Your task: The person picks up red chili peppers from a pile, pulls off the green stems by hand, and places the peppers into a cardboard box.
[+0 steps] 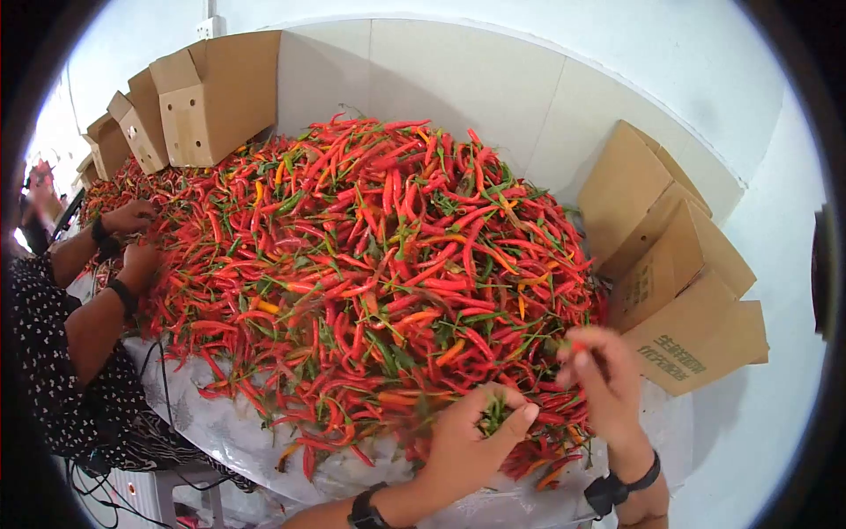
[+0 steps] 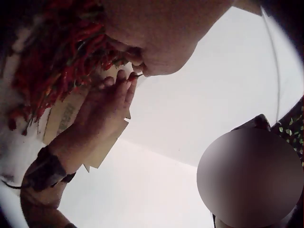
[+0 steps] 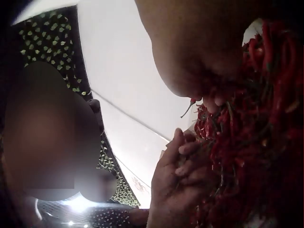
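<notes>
Count, head view: one heap of long thin red chillies (image 1: pixel 370 264), some orange, with green stalks all through it. I cannot count the pods. The heap covers the bench, which is draped in a crumpled white plastic sheet (image 1: pixel 220 423).

Four hands are visible. The wearer's two are at 5 o'clock. At 9 o'clock a second person in a black patterned top (image 1: pixel 44 353) rests an upper hand (image 1: pixel 130 214) and a lower hand (image 1: pixel 141 262) on the heap's edge.

Open brown cardboard boxes (image 1: pixel 220 97): four, at 10 to 11 o'clock behind the heap, the farthest only partly seen. Folded brown cartons (image 1: pixel 679 291): one stack at 3 o'clock; I cannot count the layers.

The left-hand grip (image 1: pixel 463 445) is curled round a small bunch of green stalks (image 1: pixel 495 413) at the heap's near edge. The right-hand grip (image 1: pixel 608 379), just at its 3 o'clock, pinches a single red chilli (image 1: pixel 577 348) in its fingertips, raised slightly off the heap. The pod is blurred. Each of the wearer's wrists carries one black band.
</notes>
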The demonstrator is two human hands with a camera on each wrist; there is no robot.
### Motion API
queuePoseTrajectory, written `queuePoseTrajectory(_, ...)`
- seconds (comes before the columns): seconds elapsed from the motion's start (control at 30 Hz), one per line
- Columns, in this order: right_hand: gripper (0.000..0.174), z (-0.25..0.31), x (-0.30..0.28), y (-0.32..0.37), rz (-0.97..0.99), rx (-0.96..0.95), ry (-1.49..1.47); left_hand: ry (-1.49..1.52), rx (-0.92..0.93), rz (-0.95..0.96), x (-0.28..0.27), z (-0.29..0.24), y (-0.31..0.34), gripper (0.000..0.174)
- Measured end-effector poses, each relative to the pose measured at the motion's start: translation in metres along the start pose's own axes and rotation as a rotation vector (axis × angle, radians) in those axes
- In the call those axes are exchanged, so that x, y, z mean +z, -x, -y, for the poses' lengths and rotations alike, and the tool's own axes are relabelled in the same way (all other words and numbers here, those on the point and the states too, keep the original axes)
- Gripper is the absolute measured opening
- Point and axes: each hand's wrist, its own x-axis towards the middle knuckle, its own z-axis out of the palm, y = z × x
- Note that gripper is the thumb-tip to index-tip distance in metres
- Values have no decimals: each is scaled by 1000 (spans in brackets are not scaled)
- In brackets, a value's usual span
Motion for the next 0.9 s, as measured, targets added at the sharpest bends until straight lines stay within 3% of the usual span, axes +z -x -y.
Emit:
queuePoseTrajectory(0.03, 22, 4, -3, 13, 47, 144, -53, 19, 52, -16, -2, 3, -2, 15)
queuePoseTrajectory(0.13, 14, -10, -7, 40, 90, 43, 120, -20, 34, 17, -2, -8, -4, 16)
queuePoseTrajectory(0.23, 15, -21, -8, 40, 66, -452, 349, -252, 130, 72, 4, -10, -3, 23)
queuePoseTrajectory(0.33, 16, -24, -13, 45, 12, -722, 659, -348, 165, 199, 4, 1, -5, 21)
queuePoseTrajectory(0.63, 19, -30, -22, 50, 44, -648, 458, -528, 251, 400, 2, -12, -9, 12)
queuePoseTrajectory(0.83, 18, -31, -20, 52, 201, -408, 160, -266, 131, 528, -4, -10, -14, 14)
queuePoseTrajectory(0.9, 16, -32, -18, 52, 229, -297, 28, -166, -27, 478, -2, -12, -9, 16)
